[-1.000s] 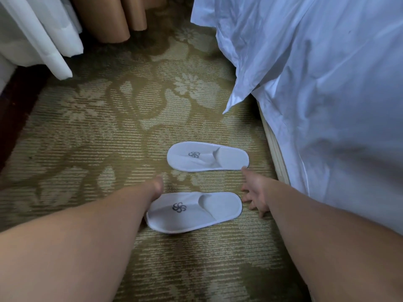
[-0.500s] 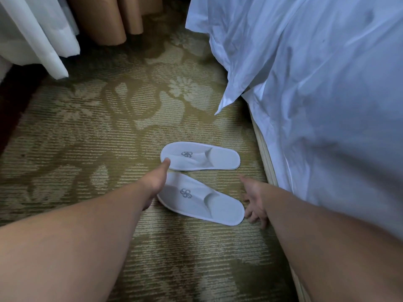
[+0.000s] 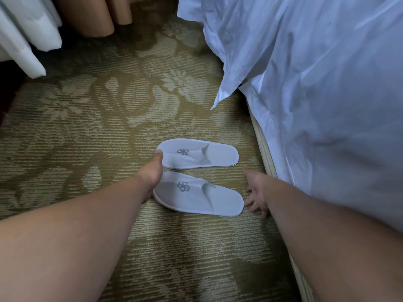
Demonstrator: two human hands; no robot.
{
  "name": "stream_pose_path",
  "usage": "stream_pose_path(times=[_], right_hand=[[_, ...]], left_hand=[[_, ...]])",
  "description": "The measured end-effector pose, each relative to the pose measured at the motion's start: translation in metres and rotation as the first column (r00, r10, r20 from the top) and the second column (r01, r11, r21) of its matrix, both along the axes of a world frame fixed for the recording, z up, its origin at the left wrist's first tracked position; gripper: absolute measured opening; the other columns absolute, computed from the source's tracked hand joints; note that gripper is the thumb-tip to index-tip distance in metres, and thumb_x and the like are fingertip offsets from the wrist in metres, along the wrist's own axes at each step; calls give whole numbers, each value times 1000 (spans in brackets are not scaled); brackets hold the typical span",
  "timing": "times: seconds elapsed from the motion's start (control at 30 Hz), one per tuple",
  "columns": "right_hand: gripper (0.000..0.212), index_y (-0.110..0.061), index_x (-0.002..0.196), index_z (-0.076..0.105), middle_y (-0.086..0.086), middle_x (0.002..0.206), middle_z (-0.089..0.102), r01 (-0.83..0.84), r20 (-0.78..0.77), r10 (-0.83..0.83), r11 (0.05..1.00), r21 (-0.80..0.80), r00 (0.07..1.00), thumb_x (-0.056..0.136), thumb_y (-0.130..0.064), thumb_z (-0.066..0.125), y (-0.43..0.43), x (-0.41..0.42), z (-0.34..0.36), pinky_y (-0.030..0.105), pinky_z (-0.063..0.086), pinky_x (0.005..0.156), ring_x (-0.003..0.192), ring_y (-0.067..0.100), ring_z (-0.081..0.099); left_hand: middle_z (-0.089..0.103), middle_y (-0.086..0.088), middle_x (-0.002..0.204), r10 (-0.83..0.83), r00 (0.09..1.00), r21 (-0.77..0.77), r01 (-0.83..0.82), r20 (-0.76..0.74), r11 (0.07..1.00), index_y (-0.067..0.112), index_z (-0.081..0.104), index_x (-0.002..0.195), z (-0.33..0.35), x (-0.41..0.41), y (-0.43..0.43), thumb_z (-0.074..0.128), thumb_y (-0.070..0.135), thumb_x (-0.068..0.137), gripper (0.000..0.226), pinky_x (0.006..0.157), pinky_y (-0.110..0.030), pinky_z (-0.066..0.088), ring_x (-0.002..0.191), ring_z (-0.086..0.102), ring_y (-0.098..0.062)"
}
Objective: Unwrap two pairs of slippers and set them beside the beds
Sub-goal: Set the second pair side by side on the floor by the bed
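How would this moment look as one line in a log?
slippers: unwrapped, side by side on carpet beside bed | left hand: touching both toes | right hand: at near heel

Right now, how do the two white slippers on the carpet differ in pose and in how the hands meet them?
The far slipper lies level across the view; the near slipper is angled, its heel end nearer the camera. The left hand touches both toe ends; the right hand's fingertips reach only the near slipper's heel. Both are white, unwrapped, same grey logo, toes pointing away from the bed.
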State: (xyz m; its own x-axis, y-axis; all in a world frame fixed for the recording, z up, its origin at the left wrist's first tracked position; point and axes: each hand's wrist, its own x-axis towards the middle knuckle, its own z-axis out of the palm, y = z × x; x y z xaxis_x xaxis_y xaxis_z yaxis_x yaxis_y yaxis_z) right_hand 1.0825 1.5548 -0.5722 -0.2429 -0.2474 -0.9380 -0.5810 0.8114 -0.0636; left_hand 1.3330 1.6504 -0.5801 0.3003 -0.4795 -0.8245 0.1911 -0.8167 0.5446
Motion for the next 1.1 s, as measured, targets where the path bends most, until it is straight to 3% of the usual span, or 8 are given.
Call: stream_pose_path(times=[0.17, 0.33, 0.47, 0.63, 0.77, 0.83, 0.97, 1.1], right_hand=[[88, -18, 155, 15, 15, 157, 30, 59, 15, -58, 995, -77, 998, 89, -75, 25, -6, 7, -1, 56, 17, 113, 137, 41, 37], [88, -19, 155, 16, 16, 155, 33, 85, 7, -85, 990, -111, 996, 89, -75, 27, -13, 10, -1, 57, 15, 113, 136, 39, 38], [85, -21, 154, 21, 13, 156, 32, 95, 26, -92, 982, -162, 995, 89, -74, 30, -15, 14, 2, 51, 21, 113, 136, 34, 40], [81, -20, 153, 23, 13, 155, 34, 112, 30, -108, 973, -204, 994, 91, -72, 30, -15, 20, 10, 47, 39, 81, 129, 32, 47], [80, -19, 153, 24, 14, 153, 38, 109, 27, -106, 966, -236, 994, 92, -71, 29, -16, 23, 13, 44, 32, 65, 125, 31, 50], [81, -19, 152, 24, 15, 149, 43, 110, 33, -105, 962, -250, 994, 92, -72, 28, -18, 25, 15, 43, 31, 60, 110, 28, 57], [77, -24, 152, 25, 12, 136, 55, 84, 34, -77, 954, -287, 996, 92, -72, 27, -21, 30, 20, 30, 32, 42, 51, 20, 51], [76, -24, 151, 26, 11, 141, 51, 107, 57, -94, 947, -303, 994, 92, -71, 29, -21, 31, 20, 31, 33, 43, 70, 14, 56]], left_hand=[[54, -1, 94, 63, 998, 3, -63, 5, 998, 22, 41, 144, 5, 0, -6, 26, 70, 95, 70, 53, -31, 34, 67, 52, -14], [55, -1, 78, 107, 994, 16, -106, -18, 994, 24, 47, 138, 4, 3, -7, 31, 66, 96, 61, 50, -30, 33, 63, 53, -16], [60, -6, 100, 121, 992, 96, -117, -33, 988, 18, 45, 139, 5, 5, -11, 37, 62, 96, 61, 70, -35, 39, 71, 54, -23], [55, -5, 87, 152, 988, 108, -147, -38, 983, 16, 44, 141, 6, 7, -15, 39, 58, 98, 60, 85, -42, 37, 69, 54, -22], [53, -5, 82, 144, 989, 113, -140, -30, 984, 19, 43, 140, 2, 8, -15, 39, 59, 97, 59, 72, -36, 35, 69, 54, -23], [54, -6, 80, 121, 993, 119, -119, -8, 986, 20, 44, 139, 1, 9, -15, 39, 60, 97, 58, 57, -33, 32, 68, 53, -24], [55, -6, 81, 99, 995, 141, -96, -11, 985, 21, 46, 133, -2, 9, -14, 39, 62, 95, 56, 56, -32, 33, 69, 53, -24], [55, -6, 83, 117, 992, 142, -110, -46, 984, 21, 47, 114, -3, 10, -14, 42, 61, 95, 44, 83, -43, 35, 73, 55, -28]])
